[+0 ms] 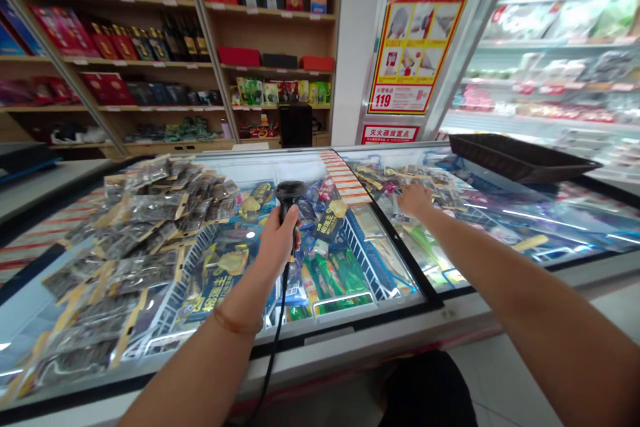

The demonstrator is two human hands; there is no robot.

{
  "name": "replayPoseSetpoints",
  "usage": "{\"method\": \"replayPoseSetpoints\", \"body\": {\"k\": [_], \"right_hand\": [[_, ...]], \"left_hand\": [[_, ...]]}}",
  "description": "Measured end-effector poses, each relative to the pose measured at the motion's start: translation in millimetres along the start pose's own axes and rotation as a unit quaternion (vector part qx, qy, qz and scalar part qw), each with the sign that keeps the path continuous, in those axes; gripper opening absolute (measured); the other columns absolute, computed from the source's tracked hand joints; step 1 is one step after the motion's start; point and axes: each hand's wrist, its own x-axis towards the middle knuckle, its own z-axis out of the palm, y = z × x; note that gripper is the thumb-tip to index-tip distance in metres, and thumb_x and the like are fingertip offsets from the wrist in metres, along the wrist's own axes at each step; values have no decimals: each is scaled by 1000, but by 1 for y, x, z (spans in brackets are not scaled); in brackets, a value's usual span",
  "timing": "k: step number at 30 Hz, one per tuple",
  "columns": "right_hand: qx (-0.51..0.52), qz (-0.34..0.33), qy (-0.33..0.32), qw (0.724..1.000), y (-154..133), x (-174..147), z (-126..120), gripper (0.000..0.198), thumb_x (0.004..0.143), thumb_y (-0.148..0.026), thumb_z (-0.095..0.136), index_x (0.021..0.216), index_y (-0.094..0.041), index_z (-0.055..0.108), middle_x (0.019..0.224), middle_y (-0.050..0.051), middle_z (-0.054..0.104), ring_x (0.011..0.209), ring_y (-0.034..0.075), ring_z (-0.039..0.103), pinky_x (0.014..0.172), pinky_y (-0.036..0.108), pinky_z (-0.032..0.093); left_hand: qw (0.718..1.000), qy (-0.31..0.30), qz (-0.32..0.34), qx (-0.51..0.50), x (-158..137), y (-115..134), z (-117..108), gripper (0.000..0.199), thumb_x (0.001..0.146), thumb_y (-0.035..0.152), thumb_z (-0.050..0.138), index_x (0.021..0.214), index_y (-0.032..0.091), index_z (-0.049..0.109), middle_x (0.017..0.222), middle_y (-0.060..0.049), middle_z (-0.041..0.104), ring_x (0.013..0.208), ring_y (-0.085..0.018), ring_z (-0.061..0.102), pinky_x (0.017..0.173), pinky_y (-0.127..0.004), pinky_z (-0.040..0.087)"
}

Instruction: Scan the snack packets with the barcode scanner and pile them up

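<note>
Head view, scanner [291, 192]: black, held upright over the freezer's glass top [255, 163]; its cable [279, 323] hangs toward the person.
Left hand [278, 235]: wraps around the scanner's handle.
Right hand [416, 200]: stretches out to the right-side packets [447, 193], fingers partly curled; blur hides whether it grips one.
Left-side packets [155, 207]: lie spread in a pile on the glass.
Baskets [366, 263]: under the glass, holding bagged goods [333, 273].
Black tray [520, 155]: on the freezer's right side.
</note>
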Motion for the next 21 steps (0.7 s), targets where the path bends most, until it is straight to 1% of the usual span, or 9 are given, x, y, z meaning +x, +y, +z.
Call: {"method": "replayPoseSetpoints", "body": {"k": [3,7,11,13,15,17,18,20,21], "right_hand": [[-40,-16,12,999,-16,2,-7,33,95,-38,55,105,-14,75,121,24,71,131,47,55,109,70,34],[-87,-88,-21,992,-61,-8,-19,37,93,-30,56,121,-11,72,137,25,65,135,43,54,111,62,38],[-33,-217,-72,973,-113,-39,-17,39,94,-31,57,126,-14,72,142,18,65,135,36,56,115,52,39],[13,-283,-102,954,-134,-56,-13,37,94,-33,58,121,-15,75,135,17,69,129,35,60,114,49,42],[54,-316,-116,940,-149,-67,-12,33,96,-35,55,114,-19,77,124,14,74,120,31,65,110,45,46],[73,-288,-93,950,-158,-67,-13,35,100,-36,49,108,-20,78,114,13,76,113,28,67,106,41,48],[65,-242,-72,965,-162,-64,-14,37,101,-37,46,107,-19,78,112,14,76,112,28,67,105,40,48],[9,-105,-40,994,-166,-53,-17,45,102,-45,45,108,-14,77,114,19,75,115,32,66,104,42,48],[-30,-32,-45,998,-168,-46,-18,53,100,-53,47,111,-10,76,117,22,73,118,35,65,104,44,48]], "left_hand": [[1000,-2,0,3,-2,0,-1,47,76,63,72,86,22,52,67,4,59,39,-9,48,35,-22,35],[1000,-7,-6,1,-2,-2,-2,45,78,61,72,88,22,52,69,4,60,38,-8,47,35,-22,35],[1000,-7,-2,-6,-1,-4,-3,43,81,60,70,90,22,52,69,4,58,38,-7,46,35,-22,35],[1000,-15,1,-6,-2,-4,-4,42,82,59,70,89,22,51,70,4,58,38,-7,47,35,-22,35],[1000,-23,3,-2,-3,-4,-4,42,83,59,70,90,22,51,70,4,58,39,-7,47,35,-22,36],[1000,-30,3,5,-4,-4,-5,41,84,58,69,92,22,52,70,4,58,39,-8,48,36,-22,36],[999,-34,2,8,-5,-4,-6,41,85,58,69,94,22,53,70,4,58,39,-8,48,36,-22,36],[999,-36,-3,11,-4,-4,-6,40,86,57,68,94,21,53,71,4,58,40,-8,48,37,-22,37],[999,-34,-4,12,-4,-5,-6,39,86,56,68,94,21,53,71,4,58,40,-8,48,37,-22,37]]}}
